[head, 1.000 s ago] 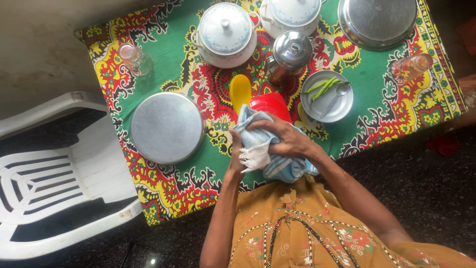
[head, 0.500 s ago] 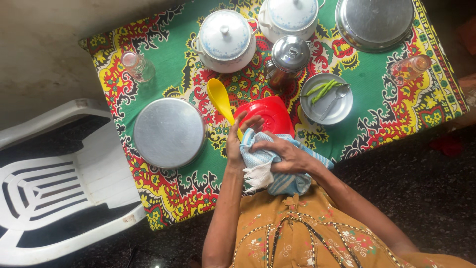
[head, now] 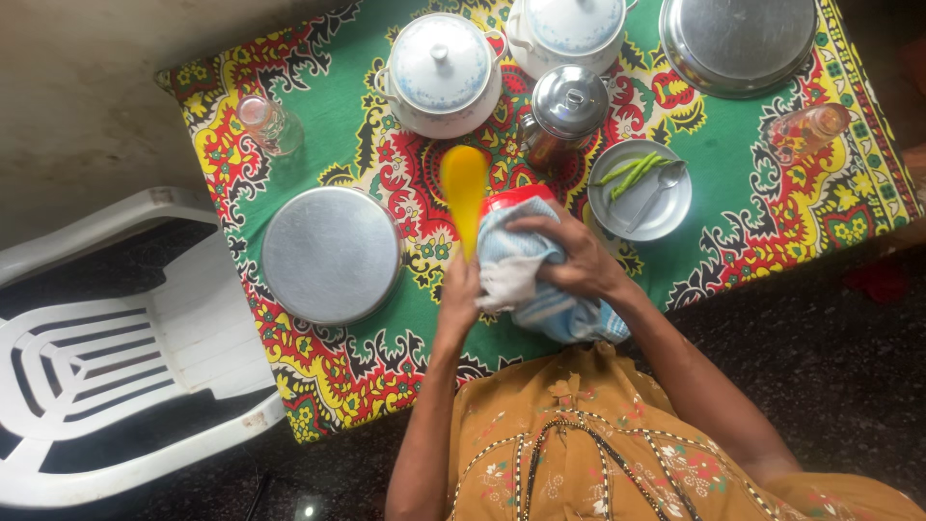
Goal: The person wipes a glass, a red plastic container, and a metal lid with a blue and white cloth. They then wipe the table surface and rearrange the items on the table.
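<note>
Gripping the long yellow plastic spoon (head: 464,193) by its handle, the left hand (head: 461,291) keeps it raised over the patterned green tablecloth (head: 338,135), while the right hand (head: 577,256) presses a pale blue striped cloth (head: 526,280) against it (apparently for wiping), a red plastic container (head: 516,199) just behind.

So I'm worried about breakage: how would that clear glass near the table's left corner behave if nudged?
The clear glass looks thin-walled and probably fragile. It seems to lie on its side, so it may roll. It sits close to the edge of the patterned tablecloth, so it could go off.
</note>
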